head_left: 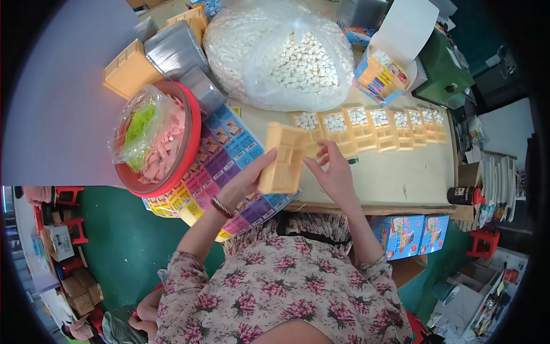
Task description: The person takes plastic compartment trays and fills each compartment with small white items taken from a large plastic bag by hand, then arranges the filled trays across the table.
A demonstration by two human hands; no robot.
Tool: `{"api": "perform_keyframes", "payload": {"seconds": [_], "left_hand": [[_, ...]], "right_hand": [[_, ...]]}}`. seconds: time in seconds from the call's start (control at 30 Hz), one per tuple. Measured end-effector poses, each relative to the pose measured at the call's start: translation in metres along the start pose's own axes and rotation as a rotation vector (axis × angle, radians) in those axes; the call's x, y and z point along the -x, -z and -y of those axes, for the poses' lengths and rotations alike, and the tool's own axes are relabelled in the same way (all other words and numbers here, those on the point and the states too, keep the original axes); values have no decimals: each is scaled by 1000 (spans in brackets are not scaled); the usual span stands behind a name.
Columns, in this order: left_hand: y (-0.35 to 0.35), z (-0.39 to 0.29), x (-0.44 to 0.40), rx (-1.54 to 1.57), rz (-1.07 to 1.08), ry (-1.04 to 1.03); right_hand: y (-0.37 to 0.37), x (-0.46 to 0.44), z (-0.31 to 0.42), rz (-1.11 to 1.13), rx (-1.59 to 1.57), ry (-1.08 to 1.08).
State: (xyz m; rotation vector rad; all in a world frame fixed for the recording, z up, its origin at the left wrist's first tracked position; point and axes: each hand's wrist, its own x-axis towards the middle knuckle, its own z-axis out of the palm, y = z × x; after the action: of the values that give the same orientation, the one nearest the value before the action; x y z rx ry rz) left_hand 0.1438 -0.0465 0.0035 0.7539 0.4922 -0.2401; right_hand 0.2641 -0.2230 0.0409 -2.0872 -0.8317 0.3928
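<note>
My left hand (249,175) grips a pale orange plastic compartment tray (281,160) by its left side, holding it tilted above the table's front part. Close to the tray's right edge is my right hand (333,175), its thumb and fingers bent but apart, with nothing visible in them. No white pieces show in the held tray's compartments. Beyond my hands, a row of similar trays (361,135) runs to the right, each with small white pieces (380,118) in its far compartment. A large clear plastic bag (252,80) full of such white pieces lies behind the row.
A red basin (196,123) at left holds pink strips (166,146) and a bag of green material (139,129). Colourful printed sheets (223,155) lie beneath my left arm. Stacked clear covers (177,51) stand behind the basin; an open box (381,77) stands back right.
</note>
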Motion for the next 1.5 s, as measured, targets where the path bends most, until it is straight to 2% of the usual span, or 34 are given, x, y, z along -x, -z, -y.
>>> {"api": "perform_keyframes", "payload": {"seconds": [0.03,0.1,0.13,0.17,0.23,0.27,0.33,0.37,0.43,0.47,0.5,0.53,0.57,0.63,0.67,0.7,0.73,0.77,0.8,0.83,0.9,0.97,1.0,1.03,1.13,1.17,1.2,1.33,1.4,1.5], "left_hand": [[-5,6,1,1,-3,1],[-14,19,1,140,-87,-325],[-11,26,0,134,-80,-354],[-11,33,-1,138,-79,-344],[-11,41,-3,147,-145,-372],[-9,42,-5,151,-146,-374],[-3,39,-8,284,-130,-190],[4,38,-8,289,-131,-192],[14,29,-5,211,80,6],[14,28,-2,127,40,124],[11,25,3,124,40,124],[9,21,8,-96,34,202],[7,20,12,-317,28,280],[9,22,15,-280,78,320],[13,22,17,-32,95,345],[17,24,18,218,110,366],[23,30,14,220,109,364],[31,39,10,392,348,199],[33,43,10,560,584,26],[34,47,11,561,581,20],[28,62,14,-376,-5,-183],[14,78,5,-246,-97,-228],[5,75,3,-64,-172,-229],[-2,69,3,115,-244,-229],[-3,61,0,227,-253,-273],[-1,60,-1,276,-263,-268],[-1,57,0,262,-245,-273],[5,42,1,202,-294,-293],[14,43,-4,59,-282,-275],[24,58,-19,176,-323,-342]], "right_hand": [[-6,3,-3,-18,-46,-116],[-23,8,-10,48,-118,-124],[-28,11,-11,112,-188,-134],[-30,13,-12,112,-186,-144],[-32,7,-12,128,-3,1],[-29,4,-10,132,0,2],[-18,-1,0,206,95,3],[-13,-2,4,210,97,3],[-4,-6,10,-49,289,525],[0,-7,14,-49,288,527],[3,-7,18,58,330,658],[6,-7,19,165,373,787],[7,-5,16,162,374,784],[8,2,6,556,70,397],[6,5,-1,555,71,398],[2,7,-10,547,-23,218],[-4,9,-18,538,-117,38],[-10,14,-25,542,-118,39],[-17,20,-29,437,-183,-63],[-23,23,-32,331,-245,-162],[-41,26,-30,285,-223,-133],[-58,27,-27,237,-64,-108],[-68,25,-32,163,64,-17],[-66,19,-25,163,59,-11],[-54,-3,-12,176,77,-56],[-52,-9,-14,265,19,-24],[-51,-13,-16,353,-39,8],[-59,-17,-18,309,17,35],[-66,-17,-26,253,-41,34],[-65,-16,-28,199,36,-13]]}}
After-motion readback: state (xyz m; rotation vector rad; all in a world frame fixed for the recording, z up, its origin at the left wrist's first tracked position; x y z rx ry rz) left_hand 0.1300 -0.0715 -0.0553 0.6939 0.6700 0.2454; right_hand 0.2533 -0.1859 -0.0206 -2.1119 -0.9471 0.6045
